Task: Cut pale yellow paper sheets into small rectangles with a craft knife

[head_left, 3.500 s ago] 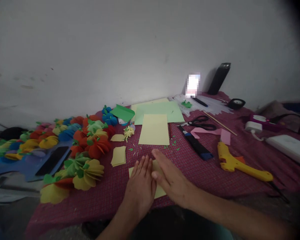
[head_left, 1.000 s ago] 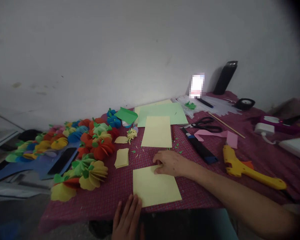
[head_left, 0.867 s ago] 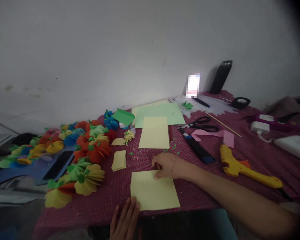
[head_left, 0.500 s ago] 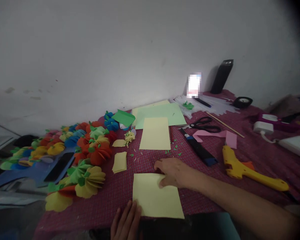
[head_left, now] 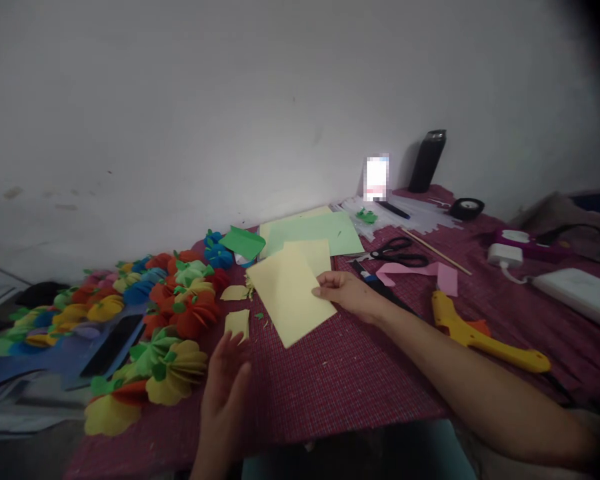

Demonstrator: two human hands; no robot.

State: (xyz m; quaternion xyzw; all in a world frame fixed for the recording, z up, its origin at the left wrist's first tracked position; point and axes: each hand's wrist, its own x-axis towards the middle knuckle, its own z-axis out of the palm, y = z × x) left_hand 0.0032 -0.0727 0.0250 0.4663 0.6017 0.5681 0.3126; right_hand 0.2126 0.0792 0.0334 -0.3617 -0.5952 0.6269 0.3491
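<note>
My right hand [head_left: 347,295] pinches the right edge of a pale yellow paper sheet [head_left: 289,300], which is tilted and overlaps another pale yellow sheet [head_left: 317,252] behind it. My left hand [head_left: 227,377] is raised at the lower left, its fingers apart and holding nothing. Just beyond its fingertips lies a small stack of yellow paper pieces [head_left: 237,323]. A further cut yellow piece [head_left: 235,293] rests behind that stack, beside curled yellow scraps partly covered by the held sheet.
Colourful paper pumpkins [head_left: 180,300] crowd the left side. Light green paper [head_left: 313,233] lies at the back. To the right are black scissors [head_left: 400,253], a pink strip [head_left: 415,270], a yellow glue gun [head_left: 485,343], a power strip [head_left: 525,241] and a black bottle [head_left: 429,161].
My right hand has lifted the near yellow sheet off the table and carried it forward, turning it over the other sheet. My left hand has let go and risen to the left.
</note>
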